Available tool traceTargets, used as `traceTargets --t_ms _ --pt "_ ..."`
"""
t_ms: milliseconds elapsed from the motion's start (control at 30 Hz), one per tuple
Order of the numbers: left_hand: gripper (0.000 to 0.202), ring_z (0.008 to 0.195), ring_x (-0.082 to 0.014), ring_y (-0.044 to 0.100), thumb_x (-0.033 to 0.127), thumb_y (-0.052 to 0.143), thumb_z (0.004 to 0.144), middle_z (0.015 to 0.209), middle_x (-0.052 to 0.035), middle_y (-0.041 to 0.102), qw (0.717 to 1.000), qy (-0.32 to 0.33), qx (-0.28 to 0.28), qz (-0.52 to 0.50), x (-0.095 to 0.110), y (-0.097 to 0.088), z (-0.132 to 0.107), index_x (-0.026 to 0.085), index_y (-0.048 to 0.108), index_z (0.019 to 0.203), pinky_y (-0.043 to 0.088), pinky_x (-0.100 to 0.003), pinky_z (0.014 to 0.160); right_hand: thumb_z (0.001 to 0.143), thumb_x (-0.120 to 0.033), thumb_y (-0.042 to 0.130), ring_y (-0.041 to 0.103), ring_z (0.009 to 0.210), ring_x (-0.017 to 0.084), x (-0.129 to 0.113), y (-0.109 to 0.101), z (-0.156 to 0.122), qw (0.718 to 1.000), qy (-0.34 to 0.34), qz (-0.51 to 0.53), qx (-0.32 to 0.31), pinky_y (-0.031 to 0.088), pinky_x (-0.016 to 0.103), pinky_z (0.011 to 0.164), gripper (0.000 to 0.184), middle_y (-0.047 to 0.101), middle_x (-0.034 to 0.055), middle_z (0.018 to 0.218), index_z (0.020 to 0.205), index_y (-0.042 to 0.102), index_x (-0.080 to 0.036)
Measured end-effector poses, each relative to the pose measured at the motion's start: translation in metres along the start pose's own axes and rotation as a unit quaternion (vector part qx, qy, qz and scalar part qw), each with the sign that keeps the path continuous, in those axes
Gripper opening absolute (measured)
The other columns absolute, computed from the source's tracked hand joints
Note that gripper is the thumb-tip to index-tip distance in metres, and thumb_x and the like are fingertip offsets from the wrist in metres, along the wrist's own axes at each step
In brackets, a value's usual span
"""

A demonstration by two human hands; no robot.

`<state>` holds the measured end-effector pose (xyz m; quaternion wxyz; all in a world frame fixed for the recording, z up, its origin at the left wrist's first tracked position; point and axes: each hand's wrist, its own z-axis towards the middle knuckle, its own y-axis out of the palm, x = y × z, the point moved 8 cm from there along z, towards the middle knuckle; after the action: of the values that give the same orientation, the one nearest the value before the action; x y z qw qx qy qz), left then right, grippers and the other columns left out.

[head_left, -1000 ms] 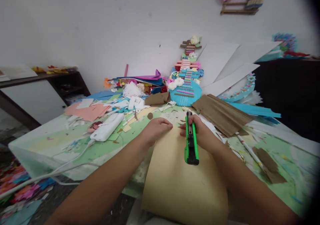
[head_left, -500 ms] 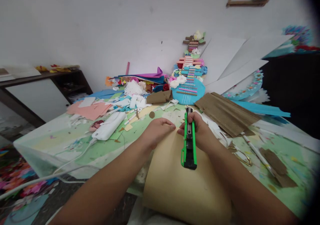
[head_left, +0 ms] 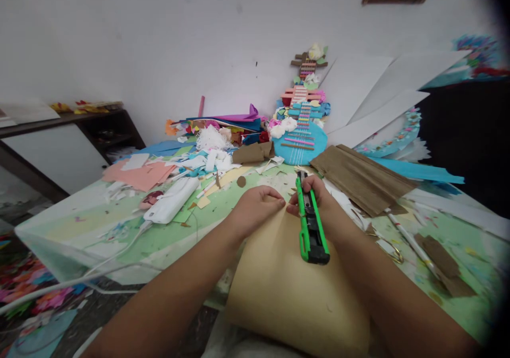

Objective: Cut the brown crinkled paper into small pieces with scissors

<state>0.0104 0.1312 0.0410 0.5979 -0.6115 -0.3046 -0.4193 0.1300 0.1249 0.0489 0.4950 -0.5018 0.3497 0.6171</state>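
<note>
Beneath both hands a tan sheet of paper [head_left: 295, 294] curves from the table edge down toward my lap. My left hand [head_left: 261, 206] is closed in a pinch at the sheet's far edge. Just to its right, my right hand [head_left: 319, 201] grips a green and black box cutter [head_left: 313, 225], its bulky end slanting toward me over the paper. The thumb and a fingertip of that hand also meet near the paper's edge, close to my left fingertips. Whether a blade is out cannot be seen.
Paper scraps and a white power strip [head_left: 171, 201] lie on the green-covered table [head_left: 135, 241] to the left. Folded brown paper [head_left: 362, 180] and gold-handled scissors [head_left: 388, 249] are at the right. A blue paper guitar-like craft [head_left: 300, 143] leans on the wall.
The box cutter has tilted, its near end swinging right. Both hands have shifted slightly right and remain close together at the paper's edge.
</note>
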Motion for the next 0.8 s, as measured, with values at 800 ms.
traceTargets --t_ms 800 --pt "0.055 0.063 -0.0100 0.055 0.028 0.064 0.061 0.077 -0.0003 0.057 0.955 -0.104 -0.092 -0.261 -0.029 0.005 0.005 0.021 0.040 0.109 0.043 -0.023 0.058 0.053 -0.021 0.047 0.044 0.047 0.009 0.045 -0.051 0.015 0.980 0.041 -0.104 0.167 0.034 0.020 0.044 0.025 0.042 -0.0094 0.053 0.071 0.030 -0.024"
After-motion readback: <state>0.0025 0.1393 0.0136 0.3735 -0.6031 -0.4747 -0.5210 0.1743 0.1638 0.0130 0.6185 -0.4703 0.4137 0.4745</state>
